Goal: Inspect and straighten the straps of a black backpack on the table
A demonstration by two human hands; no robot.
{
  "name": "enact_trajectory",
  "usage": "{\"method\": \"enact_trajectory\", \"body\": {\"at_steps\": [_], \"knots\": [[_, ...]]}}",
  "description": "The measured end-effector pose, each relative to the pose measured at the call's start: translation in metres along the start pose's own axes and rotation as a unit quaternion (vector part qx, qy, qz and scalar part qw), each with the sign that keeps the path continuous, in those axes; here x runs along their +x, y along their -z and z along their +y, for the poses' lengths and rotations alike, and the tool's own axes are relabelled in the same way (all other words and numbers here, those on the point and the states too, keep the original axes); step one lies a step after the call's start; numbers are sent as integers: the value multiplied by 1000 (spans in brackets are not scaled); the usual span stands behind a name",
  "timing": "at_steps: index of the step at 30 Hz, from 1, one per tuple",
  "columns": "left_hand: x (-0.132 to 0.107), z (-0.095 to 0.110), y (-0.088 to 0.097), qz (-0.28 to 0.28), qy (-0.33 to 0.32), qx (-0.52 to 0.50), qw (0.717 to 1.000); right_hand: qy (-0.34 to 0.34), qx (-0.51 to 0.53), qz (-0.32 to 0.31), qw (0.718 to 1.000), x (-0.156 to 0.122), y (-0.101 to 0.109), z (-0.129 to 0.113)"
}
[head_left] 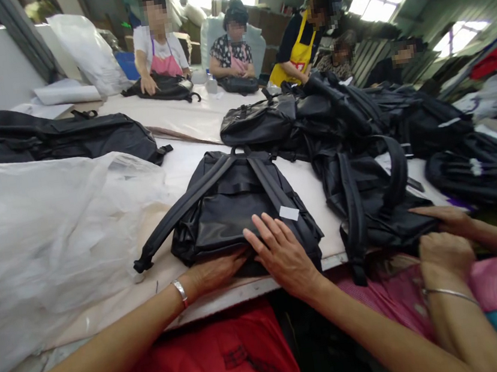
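1. Left hand (216, 271): palm down, fingers tucked under near edge of black backpack (233, 212), gripping it.
2. Right hand (279, 251): flat, fingers spread, pressing on backpack top, gripping nothing.
3. Backpack: straps up, on tabletop (307, 188) near front edge, beside plastic sheet (46, 235).

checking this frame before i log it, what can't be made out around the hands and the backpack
- Head view: the left hand's fingertips are tucked under the backpack, hidden.
- Head view: the label on the backpack is too small to read.
- Head view: the backpack's near edge is covered by the right hand.
- Head view: a co-worker's hands hide part of a second bag.
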State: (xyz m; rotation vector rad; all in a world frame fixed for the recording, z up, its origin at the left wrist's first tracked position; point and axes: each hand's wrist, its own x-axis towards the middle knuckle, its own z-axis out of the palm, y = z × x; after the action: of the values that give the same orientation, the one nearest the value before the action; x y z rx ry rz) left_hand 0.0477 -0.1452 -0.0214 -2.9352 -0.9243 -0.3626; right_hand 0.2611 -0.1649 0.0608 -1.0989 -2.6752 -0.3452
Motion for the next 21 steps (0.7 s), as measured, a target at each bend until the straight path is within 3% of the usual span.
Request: {"method": "enact_trajectory", "body": {"at_steps": [3,8,10,13,17,21], "knots": [[1,-3,2,0,-2,-14,1000,72,17,12,997,-22,-11,-18],[-1,-6,4,-16,-27,17,999,-7,-20,-114,993,-42,-50,-14],[-2,-5,7,-21,-43,20,999,10,-32,-132,991,-42,-58,-6],[-7,0,14,-19,-39,19,999,28,-23,-154,987,-36,-55,3],[-20,9,16,-26,18,2,1000,-23,81,-186,979,-22,-40,9],[-29,12,14,-40,42,17,998,-70,186,-175,964,-10,-29,20]]}}
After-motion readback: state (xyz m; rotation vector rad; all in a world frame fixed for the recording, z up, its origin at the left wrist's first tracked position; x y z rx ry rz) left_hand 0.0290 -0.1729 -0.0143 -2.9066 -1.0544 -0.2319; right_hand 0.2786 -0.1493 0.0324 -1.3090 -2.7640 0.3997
